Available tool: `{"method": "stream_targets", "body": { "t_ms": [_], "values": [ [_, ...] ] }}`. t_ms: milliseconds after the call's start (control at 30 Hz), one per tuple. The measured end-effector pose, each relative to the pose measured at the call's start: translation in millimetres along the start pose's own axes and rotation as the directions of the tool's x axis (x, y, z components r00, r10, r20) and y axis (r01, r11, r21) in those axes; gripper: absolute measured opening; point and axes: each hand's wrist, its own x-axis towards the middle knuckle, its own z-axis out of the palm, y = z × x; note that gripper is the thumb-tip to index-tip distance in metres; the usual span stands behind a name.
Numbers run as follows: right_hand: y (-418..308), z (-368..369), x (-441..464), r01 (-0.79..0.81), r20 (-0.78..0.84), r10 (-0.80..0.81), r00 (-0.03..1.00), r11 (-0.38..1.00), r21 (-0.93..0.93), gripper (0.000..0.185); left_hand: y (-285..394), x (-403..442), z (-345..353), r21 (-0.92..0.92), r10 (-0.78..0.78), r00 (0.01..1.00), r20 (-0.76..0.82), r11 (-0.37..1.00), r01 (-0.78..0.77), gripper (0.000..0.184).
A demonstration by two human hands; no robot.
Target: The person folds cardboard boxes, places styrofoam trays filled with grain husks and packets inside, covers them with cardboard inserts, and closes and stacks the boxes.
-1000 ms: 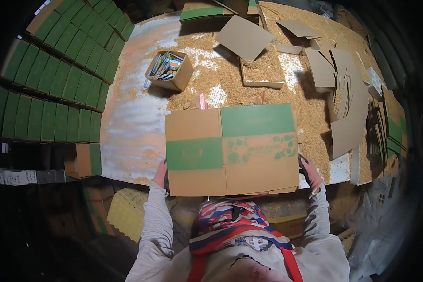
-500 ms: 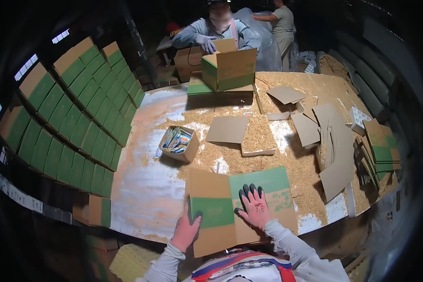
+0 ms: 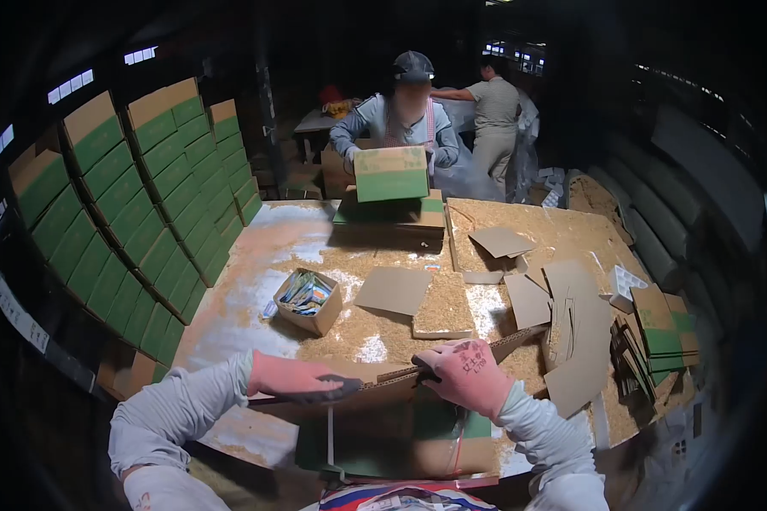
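Near side of bench (image 3: 239,319): right hand (image 3: 467,373) pinches carton's (image 3: 366,436) upper edge, likely steadying it; left hand (image 3: 302,379) atop, grip unclear.

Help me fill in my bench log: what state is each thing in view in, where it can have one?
Left hand: gloved, fingers straight along the front carton's edge
Right hand: gloved, curled over that edge
Front carton: partly folded, full shape unclear
Packet box: open, filled
Loose sheet: lying flat
Co-worker's carton: shaped, held up
Right-hand cartons: flattened
Left-hand cartons: shaped, stacked
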Motion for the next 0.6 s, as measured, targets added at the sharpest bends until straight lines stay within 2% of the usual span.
{"method": "stream_targets", "body": {
  "t_ms": [33, 67, 100, 133, 167, 200, 233, 267, 333, 400, 433, 467, 500, 533, 567, 600],
  "values": [
    [2, 4, -6, 0.078, -0.147, -0.077, 0.986, 0.997, 0.0, 0.04, 12, 2, 3, 0.084, 0.172, 0.982, 0.077, 0.98, -0.178, 0.051],
    [-8, 1, -18, 0.089, -0.211, -0.096, 0.973, 0.995, -0.039, 0.048, -11, 6, 3, 0.01, -0.081, 0.996, -0.045, 0.997, 0.081, 0.046],
    [-13, 7, -29, 0.103, -0.282, -0.154, 0.947, 0.977, -0.188, 0.05, -7, 5, 5, 0.051, 0.047, 0.998, -0.044, 0.998, -0.044, 0.046],
    [-19, 15, -41, 0.113, -0.332, -0.185, 0.925, 0.968, -0.225, 0.047, -3, -1, 8, 0.083, 0.163, 0.986, -0.036, 0.984, -0.16, 0.048],
    [-24, 24, -53, 0.119, -0.379, -0.216, 0.9, 0.957, -0.264, 0.044, 2, -3, 9, 0.179, 0.192, 0.974, -0.118, 0.969, -0.17, 0.045],
    [-20, 22, -60, 0.178, -0.338, -0.255, 0.906, 0.954, -0.24, 0.039, 6, -3, 8, 0.266, 0.228, 0.954, -0.195, 0.949, -0.172, 0.043],
    [-12, 17, -69, 0.235, -0.295, -0.292, 0.91, 0.948, -0.214, 0.034, 9, -1, 3, 0.332, 0.133, 0.95, -0.284, 0.943, -0.032, 0.041],
    [-4, 12, -78, 0.287, -0.257, -0.328, 0.909, 0.94, -0.184, 0.03, 24, -4, -4, 0.375, 0.13, 0.919, -0.372, 0.927, 0.021, 0.04],
    [22, -11, -89, 0.357, -0.27, -0.327, 0.906, 0.932, 0.07, 0.018, 23, -5, -30, 0.395, 0.221, 0.755, -0.617, 0.917, 0.054, 0.041],
    [41, -46, -80, 0.51, -0.241, -0.452, 0.859, 0.804, 0.306, 0.012, 12, 5, -52, 0.28, 0.068, 0.707, -0.704, 0.941, 0.188, 0.047],
    [46, -24, -61, 0.526, -0.204, -0.485, 0.85, 0.762, 0.378, 0.015, 15, 27, -46, 0.673, 0.493, 0.613, -0.617, 0.735, 0.085, 0.05],
    [51, 13, -34, 0.53, -0.162, -0.519, 0.839, 0.714, 0.457, 0.021, 26, 56, -22, 0.928, 0.808, 0.478, -0.343, 0.369, 0.042, 0.055],
    [40, 52, -25, 0.239, 0.186, -0.34, 0.922, 0.876, 0.419, 0.022, 44, 73, -2, 0.903, 0.819, 0.558, -0.137, 0.334, -0.269, 0.059],
    [39, 89, -25, 0.067, 0.402, -0.221, 0.889, 0.93, 0.362, 0.024, 43, 109, 20, 0.866, 0.878, 0.471, 0.081, 0.172, -0.469, 0.058],
    [46, 115, -39, -0.035, 0.452, -0.179, 0.874, 0.904, 0.425, 0.028, 27, 143, 36, 0.809, 0.8, 0.561, 0.211, 0.179, -0.56, 0.059],
    [52, 124, -53, -0.109, 0.418, -0.149, 0.896, 0.839, 0.533, 0.033, 10, 171, 43, 0.751, 0.708, 0.619, 0.341, 0.191, -0.632, 0.06]
  ]
}}
